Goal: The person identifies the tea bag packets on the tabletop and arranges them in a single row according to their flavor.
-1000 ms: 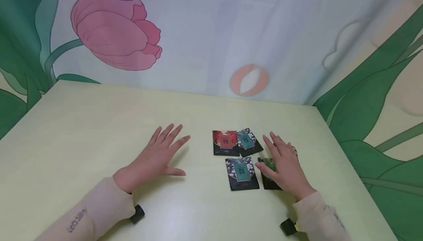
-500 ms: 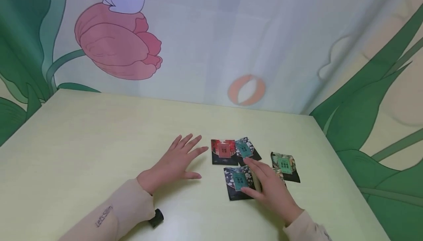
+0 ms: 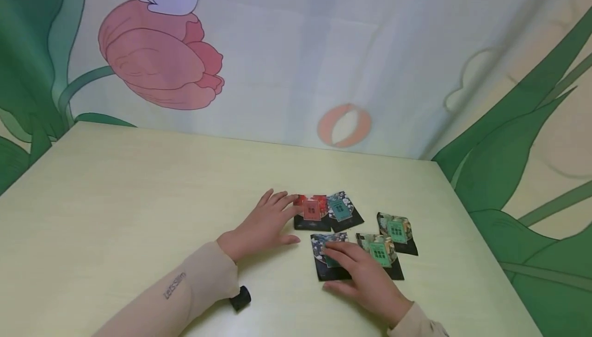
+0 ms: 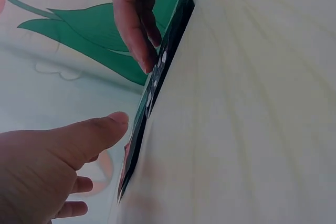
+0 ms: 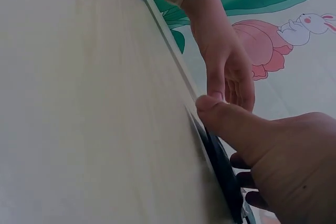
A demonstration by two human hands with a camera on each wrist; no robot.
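Note:
Several flat printed sachets lie on the table. My left hand [image 3: 263, 226], fingers spread, reaches the left side of the red sachet [image 3: 312, 224], fingertips overlapping its upper edge. A blue-flowered sachet [image 3: 344, 213] adjoins the red one on the right. My right hand [image 3: 367, 280] is over the nearer blue-flowered sachet [image 3: 324, 267], its fingers covering part of the teal label and its thumb near the lower edge. In the right wrist view, thumb and fingers of the right hand [image 5: 283, 156] stand apart beside a dark sachet edge [image 5: 223, 174].
Two green-labelled sachets lie right of my right hand: a nearer one [image 3: 381, 252] and a farther one [image 3: 398, 231]. A black wrist device [image 3: 240, 298] hangs at my left sleeve. Behind the pale table [image 3: 162, 183] hangs a printed curtain [image 3: 268, 70].
My left hand has moved right to the red sachet. My right hand has moved left from the green-labelled sachets onto the nearer blue-flowered one, uncovering both green-labelled ones.

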